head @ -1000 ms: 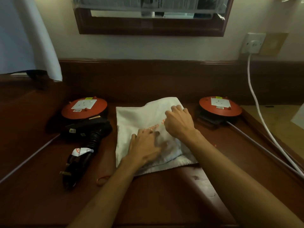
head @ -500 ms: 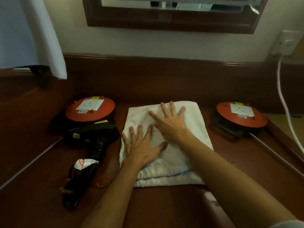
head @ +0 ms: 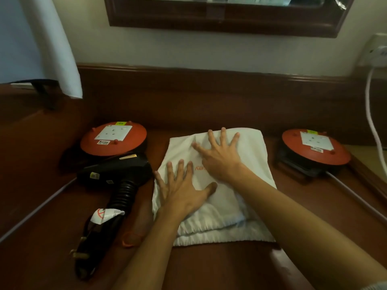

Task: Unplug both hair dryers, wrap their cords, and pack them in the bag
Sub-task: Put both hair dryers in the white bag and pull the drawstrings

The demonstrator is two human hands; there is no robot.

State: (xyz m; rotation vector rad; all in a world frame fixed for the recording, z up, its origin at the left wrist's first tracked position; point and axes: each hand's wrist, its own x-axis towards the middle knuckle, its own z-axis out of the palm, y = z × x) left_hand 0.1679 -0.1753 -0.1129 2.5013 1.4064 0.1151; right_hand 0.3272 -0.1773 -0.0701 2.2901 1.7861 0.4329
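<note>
**White cloth bag pressed flat under both hands**

White and soft, the bag [head: 247, 155] lies in the middle of the dark wooden desk [head: 209, 266], between two cable reels. Its near edge is gathered into folds, and it bulges slightly, though what is inside cannot be seen. Orange lettering shows on the cloth between the hands; most of it is covered and it cannot be read.

The left hand [head: 184, 191] rests flat on the near left part of the bag, fingers straight and spread, grasping nothing. The right hand [head: 222, 155] lies flat farther back, fingers fanned out the same way, also grasping nothing.

Just left of the bag lies a black hair dryer [head: 117, 174], its ribbed handle pointing toward the person. Its cord is bundled along the handle, with a white tag [head: 104, 215] bearing a red prohibition sign, and the plug's brass pins [head: 78, 255] stick out near the end. A red rubber band [head: 128, 239] lies on the desk beside it.

The left reel [head: 113, 139] touches the dryer's body; its red top carries a white socket plate and a label reading "5 METERS". The right reel [head: 314, 147] stands apart from the bag, with a similar label too small to read.
</note>
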